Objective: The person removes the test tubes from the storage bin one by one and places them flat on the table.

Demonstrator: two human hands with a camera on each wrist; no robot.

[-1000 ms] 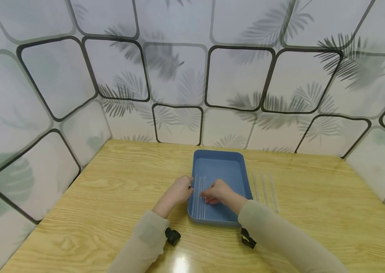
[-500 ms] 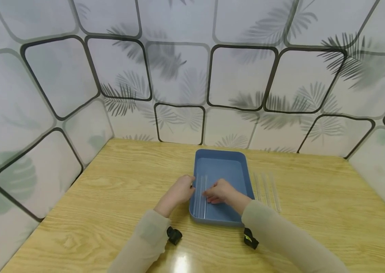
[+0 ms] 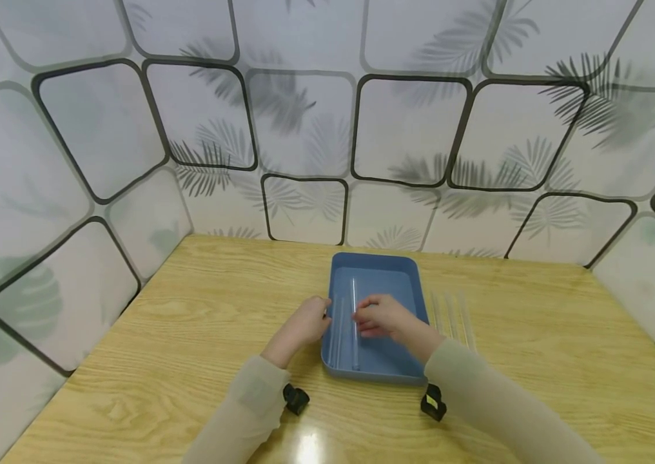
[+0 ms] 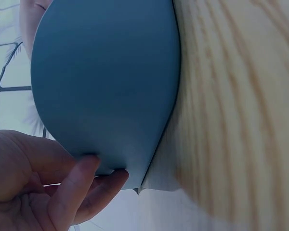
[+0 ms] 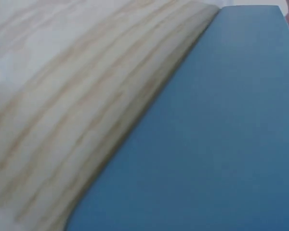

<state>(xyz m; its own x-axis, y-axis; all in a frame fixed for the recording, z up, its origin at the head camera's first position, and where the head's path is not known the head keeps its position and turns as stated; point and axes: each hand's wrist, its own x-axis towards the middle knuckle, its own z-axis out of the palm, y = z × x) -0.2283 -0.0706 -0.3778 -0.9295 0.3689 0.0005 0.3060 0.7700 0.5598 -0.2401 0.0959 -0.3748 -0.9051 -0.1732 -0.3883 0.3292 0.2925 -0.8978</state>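
A blue tray (image 3: 388, 283) lies on the table. My left hand (image 3: 304, 324) grips the tray's left rim; in the left wrist view its bent fingers (image 4: 108, 190) touch the outer wall. My right hand (image 3: 382, 318) is over the middle of the tray, thumb and fingertips pinching a slim clear tube (image 3: 354, 293). This tube points away from me, its near end close to the tray's front wall. More clear tubes (image 3: 337, 341) lie along the tray's left side, partly behind the left hand. In the right wrist view the tray's wall fills the right side.
Outside the tray on its right, several clear strips (image 3: 451, 316) lie side by side on the wood-grain table (image 3: 217, 296), their near ends partly behind the right forearm. A patterned backdrop (image 3: 304, 129) rises along the table's back and sides.
My right hand has shifted right and slightly away from me, drawing one clear tube apart from the others in the tray. The left hand has stayed at the rim.
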